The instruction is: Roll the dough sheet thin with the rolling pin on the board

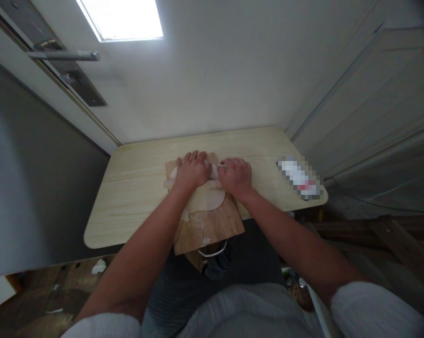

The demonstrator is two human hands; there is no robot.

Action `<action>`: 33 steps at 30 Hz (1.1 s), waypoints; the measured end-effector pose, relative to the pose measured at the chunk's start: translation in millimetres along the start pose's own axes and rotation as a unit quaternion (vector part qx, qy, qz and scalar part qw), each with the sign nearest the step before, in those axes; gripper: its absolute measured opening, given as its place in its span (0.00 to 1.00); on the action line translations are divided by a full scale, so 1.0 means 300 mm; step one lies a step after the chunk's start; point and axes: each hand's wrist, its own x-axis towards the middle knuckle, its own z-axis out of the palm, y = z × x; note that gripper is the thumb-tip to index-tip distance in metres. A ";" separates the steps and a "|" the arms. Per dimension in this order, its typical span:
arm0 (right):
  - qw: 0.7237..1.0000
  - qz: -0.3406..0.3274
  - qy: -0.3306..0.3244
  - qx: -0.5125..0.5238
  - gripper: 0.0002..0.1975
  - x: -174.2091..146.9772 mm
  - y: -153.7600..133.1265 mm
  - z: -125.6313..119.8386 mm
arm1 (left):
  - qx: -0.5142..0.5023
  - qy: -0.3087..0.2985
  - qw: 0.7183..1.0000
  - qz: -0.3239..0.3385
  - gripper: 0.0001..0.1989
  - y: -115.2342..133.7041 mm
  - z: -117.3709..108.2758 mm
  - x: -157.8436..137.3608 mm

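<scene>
A flat, pale sheet of dough (206, 199) lies on a wooden board (212, 232) dusted with white flour. Across the dough runs a light wooden rolling pin (168, 183), its left end showing past my left hand (193, 170). That hand is bent over the pin, fingers pointing away from me. My right hand (235, 176) is closed around the pin's right part, whose end is hidden beneath it. Between the two hands a short stretch of pin and dough shows. The board's near end sticks out past the table edge.
The pale wood-grain table (127, 188) stands against a white door (212, 89) with a metal handle (64, 56). A blurred-out white and red object (299, 178) lies at the table's right end. Below the board shows a curved metal handle (213, 251). Wooden beams (373, 230) stand at right.
</scene>
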 end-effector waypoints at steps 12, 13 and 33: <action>0.999 -0.024 -0.031 0.019 0.15 -0.014 0.014 -0.005 | -0.007 0.022 0.986 -0.162 0.24 0.033 -0.021 -0.065; 0.999 -0.033 -0.030 0.022 0.15 -0.025 0.021 -0.012 | -0.015 0.032 0.986 -0.163 0.24 0.042 -0.024 -0.080; 0.868 0.067 -0.075 0.486 0.43 -0.178 0.095 -0.177 | -0.091 0.077 0.993 0.004 0.16 -0.067 -0.057 -0.401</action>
